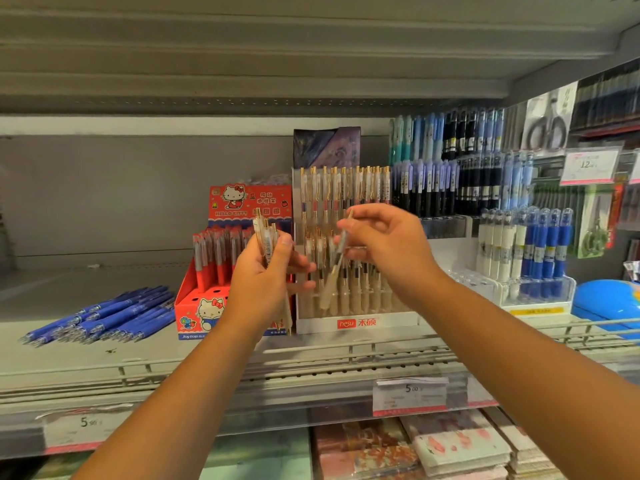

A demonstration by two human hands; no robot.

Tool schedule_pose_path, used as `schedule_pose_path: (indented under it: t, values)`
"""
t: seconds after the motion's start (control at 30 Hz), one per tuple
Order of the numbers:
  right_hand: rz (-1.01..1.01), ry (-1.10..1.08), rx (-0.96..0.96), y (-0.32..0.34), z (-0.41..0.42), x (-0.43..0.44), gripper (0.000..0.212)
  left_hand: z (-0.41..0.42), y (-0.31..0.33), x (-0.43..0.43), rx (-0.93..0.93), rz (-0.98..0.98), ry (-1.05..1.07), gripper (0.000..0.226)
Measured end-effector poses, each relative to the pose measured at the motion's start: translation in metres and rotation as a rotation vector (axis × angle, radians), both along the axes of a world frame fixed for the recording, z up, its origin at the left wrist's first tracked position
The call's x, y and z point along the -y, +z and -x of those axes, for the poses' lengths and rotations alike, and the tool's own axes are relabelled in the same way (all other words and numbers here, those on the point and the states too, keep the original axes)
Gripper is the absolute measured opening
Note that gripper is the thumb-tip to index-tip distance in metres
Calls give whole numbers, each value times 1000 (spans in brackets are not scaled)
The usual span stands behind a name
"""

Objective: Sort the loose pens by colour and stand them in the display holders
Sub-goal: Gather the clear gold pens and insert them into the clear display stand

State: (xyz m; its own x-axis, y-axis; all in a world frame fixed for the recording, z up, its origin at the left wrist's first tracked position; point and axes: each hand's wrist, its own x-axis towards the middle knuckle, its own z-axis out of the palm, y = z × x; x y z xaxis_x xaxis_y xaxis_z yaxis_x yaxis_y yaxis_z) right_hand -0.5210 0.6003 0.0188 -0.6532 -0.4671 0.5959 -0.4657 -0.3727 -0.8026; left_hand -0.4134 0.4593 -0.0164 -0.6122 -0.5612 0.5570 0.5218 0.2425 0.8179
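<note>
My left hand [265,271] grips a small bunch of clear pens with gold clips [266,237], held upright in front of the red Hello Kitty holder [207,306]. My right hand [384,244] pinches a single clear pen [337,263], tilted, in front of the clear tiered holder [356,322] that is filled with matching gold-clipped pens. A pile of loose blue pens [107,315] lies flat on the shelf at the left. Red pens [216,252] stand in the Hello Kitty holder.
A clear holder with white and blue pens [530,251] stands at the right, next to a blue rounded object [609,304]. Racks of blue and black pens [460,161] hang behind. A wire rail [346,351] runs along the shelf front. Notebooks [415,445] lie on the shelf below.
</note>
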Motion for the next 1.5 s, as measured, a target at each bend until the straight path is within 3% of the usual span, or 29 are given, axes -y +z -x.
schedule_pose_path:
  t: [0.2, 0.33, 0.43, 0.5, 0.57, 0.83, 1.0, 1.27, 1.37, 1.5]
  values:
    - [26, -242, -85, 4, 33, -22, 15, 0, -4, 4, 121, 187, 52, 16]
    - [9, -300, -128, 4, 45, -26, 14, -3, -5, 6, 116, 158, -38, 22]
    - [9, -316, -160, 6, 49, -26, 14, -1, -6, 9, 80, 71, -108, 11]
    - [16, -315, -178, 7, 50, -25, 14, 0, -5, 10, 95, 45, -66, 28]
    - [5, -312, -197, 8, 52, -23, 16, 1, -6, 11, 106, 50, -15, 29]
    - [-378, -272, -289, -8, 54, -12, 13, 0, -6, 3, 128, 180, 11, 5]
    - [-417, -387, -397, -7, 53, -13, 12, 0, -4, 0, 101, 191, -32, 15]
    - [-539, -655, -568, -9, 37, -14, 39, 3, 1, 1, 121, 68, -85, 18]
    - [-380, -572, -543, -4, 24, -12, 33, 8, 3, -5, 166, 75, -149, 18]
    - [-304, -154, -344, 7, 9, -10, 21, 17, 6, -18, 166, 109, -199, 19]
